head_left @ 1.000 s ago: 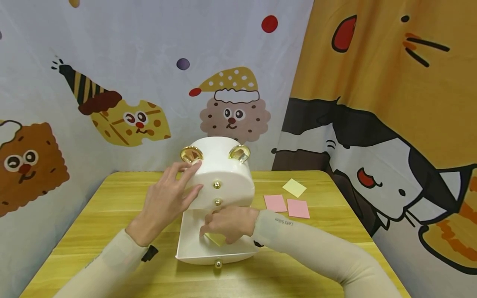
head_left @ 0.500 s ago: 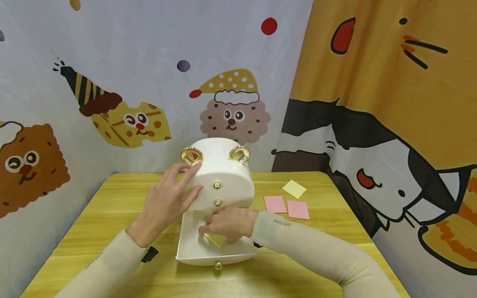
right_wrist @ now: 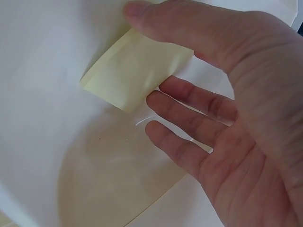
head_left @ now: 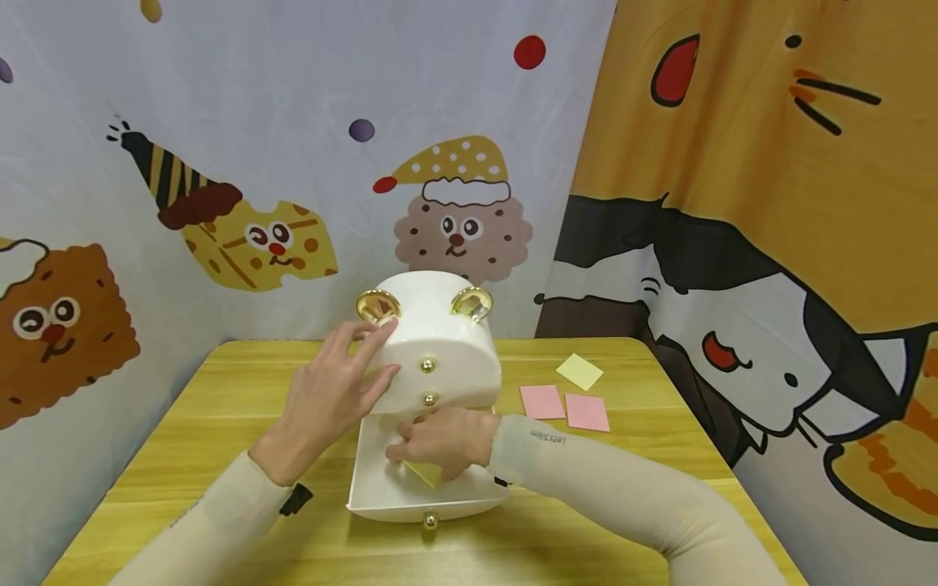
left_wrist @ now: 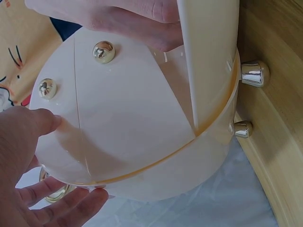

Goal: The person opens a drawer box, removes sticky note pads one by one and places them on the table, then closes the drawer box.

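Note:
A white rounded mini drawer cabinet [head_left: 432, 350] with gold ears and ball knobs stands on the table. Its bottom drawer [head_left: 374, 488] is pulled out toward me. My left hand [head_left: 326, 399] rests against the cabinet's left side, fingers fairly straight; in the left wrist view its thumb [left_wrist: 47, 122] touches the front. Inside the drawer, my right hand [head_left: 447, 439] has its thumb [right_wrist: 161, 19] over the edge of a yellow sticky note [right_wrist: 130, 68], seemingly pinching it. Three other fingers extend by the note's near edge; the index finger is hidden in the right wrist view.
To the cabinet's right lie two pink sticky notes [head_left: 543, 402] and a pale yellow one [head_left: 580, 372] on the wooden table [head_left: 220, 423]. Printed cartoon curtains [head_left: 293, 98] hang behind and to the right.
My right hand has shifted slightly left within the drawer. The left hand, the cabinet and the notes on the table stay in place.

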Motion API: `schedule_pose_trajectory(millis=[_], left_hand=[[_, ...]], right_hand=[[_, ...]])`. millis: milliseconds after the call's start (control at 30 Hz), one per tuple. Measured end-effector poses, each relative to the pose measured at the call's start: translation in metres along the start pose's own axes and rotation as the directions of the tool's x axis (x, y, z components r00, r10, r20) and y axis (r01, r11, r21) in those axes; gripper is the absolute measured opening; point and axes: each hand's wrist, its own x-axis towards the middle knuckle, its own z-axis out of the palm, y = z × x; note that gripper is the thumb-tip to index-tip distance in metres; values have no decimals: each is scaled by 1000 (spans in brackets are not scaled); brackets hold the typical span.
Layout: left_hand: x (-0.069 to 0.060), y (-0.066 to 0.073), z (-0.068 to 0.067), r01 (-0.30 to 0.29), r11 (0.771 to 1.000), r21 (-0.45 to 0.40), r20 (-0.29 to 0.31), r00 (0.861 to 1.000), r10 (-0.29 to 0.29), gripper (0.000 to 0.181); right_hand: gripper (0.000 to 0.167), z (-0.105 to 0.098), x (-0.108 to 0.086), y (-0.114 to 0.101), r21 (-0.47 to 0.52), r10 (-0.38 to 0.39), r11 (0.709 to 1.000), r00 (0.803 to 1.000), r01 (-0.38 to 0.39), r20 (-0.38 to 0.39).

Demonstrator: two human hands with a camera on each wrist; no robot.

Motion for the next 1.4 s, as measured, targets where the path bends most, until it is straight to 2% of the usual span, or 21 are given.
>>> schedule_pose_trajectory(millis=[600,1400], left_hand=[[-1,0,0,-1,1000,5,-4,1000,1,71],[0,0,0,5,1000,8,-5,1000,-5,71]], right_hand=[[79,-1,5,-2,-19,-18,1000,1000,18,20],[72,-5,4,3,39,-14,999,1000,13,23]])
